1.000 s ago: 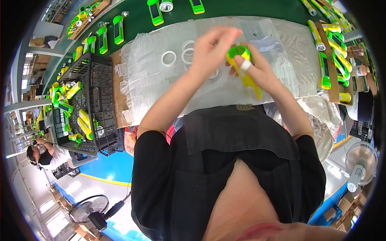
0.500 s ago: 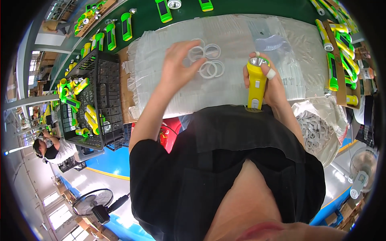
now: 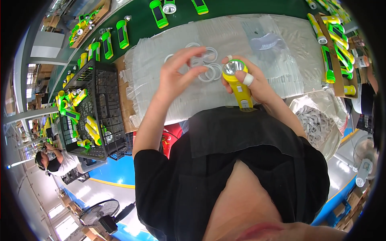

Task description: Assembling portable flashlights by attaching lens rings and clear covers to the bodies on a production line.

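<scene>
Yellow flashlight (image 3: pixel 237 82), one; clear rings (image 3: pixel 207 66), about five.

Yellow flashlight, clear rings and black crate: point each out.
yellow flashlight (image 3: pixel 238 83), head view, on its yellow body.
clear rings (image 3: pixel 210 71), head view, on one ring's rim.
black crate (image 3: pixel 105 105), head view, on its lattice wall.

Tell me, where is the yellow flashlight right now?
The yellow flashlight is upright in the right hand, right of centre, beside the clear rings near the left hand.

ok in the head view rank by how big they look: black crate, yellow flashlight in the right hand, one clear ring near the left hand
1. black crate
2. yellow flashlight, though it is nearer the camera
3. clear ring, smallest
</scene>
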A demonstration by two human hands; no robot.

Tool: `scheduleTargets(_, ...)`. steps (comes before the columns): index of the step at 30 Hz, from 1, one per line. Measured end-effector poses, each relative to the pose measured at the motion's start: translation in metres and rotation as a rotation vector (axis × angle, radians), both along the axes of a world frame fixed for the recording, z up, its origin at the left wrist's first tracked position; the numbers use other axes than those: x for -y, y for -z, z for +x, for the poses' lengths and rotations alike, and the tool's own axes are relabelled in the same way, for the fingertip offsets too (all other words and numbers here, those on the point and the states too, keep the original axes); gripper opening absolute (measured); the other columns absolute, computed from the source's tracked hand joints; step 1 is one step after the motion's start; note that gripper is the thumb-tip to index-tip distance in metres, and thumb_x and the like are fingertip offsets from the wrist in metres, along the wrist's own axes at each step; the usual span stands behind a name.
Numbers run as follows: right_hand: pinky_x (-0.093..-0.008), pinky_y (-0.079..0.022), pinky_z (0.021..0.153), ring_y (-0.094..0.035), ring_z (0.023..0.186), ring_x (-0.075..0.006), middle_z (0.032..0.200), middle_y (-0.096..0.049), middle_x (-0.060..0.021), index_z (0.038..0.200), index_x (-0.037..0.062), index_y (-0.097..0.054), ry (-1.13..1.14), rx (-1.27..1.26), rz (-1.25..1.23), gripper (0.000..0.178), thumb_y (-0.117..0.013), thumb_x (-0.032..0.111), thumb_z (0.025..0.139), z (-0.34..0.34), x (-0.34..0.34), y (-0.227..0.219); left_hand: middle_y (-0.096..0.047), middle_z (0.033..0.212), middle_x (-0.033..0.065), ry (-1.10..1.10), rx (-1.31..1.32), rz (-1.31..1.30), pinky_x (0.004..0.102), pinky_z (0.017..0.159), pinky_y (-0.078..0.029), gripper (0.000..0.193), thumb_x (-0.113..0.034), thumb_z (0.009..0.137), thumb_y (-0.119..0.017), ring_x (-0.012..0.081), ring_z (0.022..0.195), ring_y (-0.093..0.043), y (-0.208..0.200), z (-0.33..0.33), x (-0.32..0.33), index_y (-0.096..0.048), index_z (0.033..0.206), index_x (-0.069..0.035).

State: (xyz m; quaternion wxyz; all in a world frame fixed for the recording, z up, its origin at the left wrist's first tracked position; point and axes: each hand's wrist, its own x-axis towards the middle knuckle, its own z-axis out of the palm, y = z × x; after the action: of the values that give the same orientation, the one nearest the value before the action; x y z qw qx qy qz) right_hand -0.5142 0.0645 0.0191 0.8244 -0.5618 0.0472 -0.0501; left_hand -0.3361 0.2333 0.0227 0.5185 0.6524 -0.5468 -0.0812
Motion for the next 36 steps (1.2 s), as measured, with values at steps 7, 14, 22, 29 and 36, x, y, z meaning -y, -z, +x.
scheduleTargets(7,-0.0306,-0.050,0.069,-0.061,0.074,-0.0163,0.091,-0.061,-0.0097,0.125,0.0041,-0.048,0.016,0.057,0.000,0.040,-0.057,0.030,0.096,-0.002,-0.004,-0.002,-0.062,0.120,0.0119,0.104,0.238,-0.118,0.0393,0.095,-0.042,0.032,-0.023,0.097,-0.053,0.0291,0.109,-0.055,-0.002,-0.040,0.033,-0.064,0.121,-0.004)
scheduleTargets(14,-0.0305,-0.051,0.071,-0.062,0.075,-0.0167,0.097,-0.060,-0.0088,0.128,0.0047,-0.045,-0.049,0.042,-0.042,0.042,-0.054,0.032,0.097,-0.005,0.000,0.009,-0.062,0.118,0.0122,0.101,0.120,-0.119,0.0417,0.098,-0.039,0.033,-0.019,0.099,-0.042,0.0323,0.113,-0.052,0.006,-0.059,0.035,-0.064,0.117,-0.001)
scheduleTargets(22,-0.0318,-0.050,0.068,-0.061,0.076,-0.0179,0.100,-0.057,-0.0091,0.129,0.0066,-0.044,-0.036,0.102,-0.084,0.042,-0.053,0.032,0.098,0.016,-0.001,0.010,-0.053,0.128,0.0158,0.043,0.159,-0.197,0.0410,0.100,-0.037,0.028,-0.019,0.095,-0.045,0.0336,0.114,-0.050,0.009,-0.045,0.037,-0.061,0.113,-0.004)
scheduleTargets(29,-0.0285,-0.050,0.067,-0.059,0.073,-0.0142,0.092,-0.062,-0.0092,0.125,0.0076,-0.048,0.272,0.409,-0.163,0.032,-0.056,0.019,0.096,0.066,0.034,0.015,-0.058,0.123,0.0184,-0.618,0.506,0.236,0.0438,0.093,-0.045,0.038,-0.028,0.075,-0.079,0.0367,0.111,-0.054,0.054,0.035,-0.029,-0.068,0.107,-0.011)
scheduleTargets(36,-0.0271,-0.050,0.067,-0.059,0.074,-0.0122,0.093,-0.058,-0.0060,0.121,0.0087,-0.047,0.237,0.356,-0.123,0.029,-0.057,0.014,0.094,0.077,0.036,0.027,-0.063,0.110,0.0144,-0.622,0.207,0.080,0.0353,0.077,-0.049,0.021,-0.018,0.076,-0.080,0.0279,0.097,-0.060,0.056,0.043,-0.018,-0.069,0.091,-0.007)
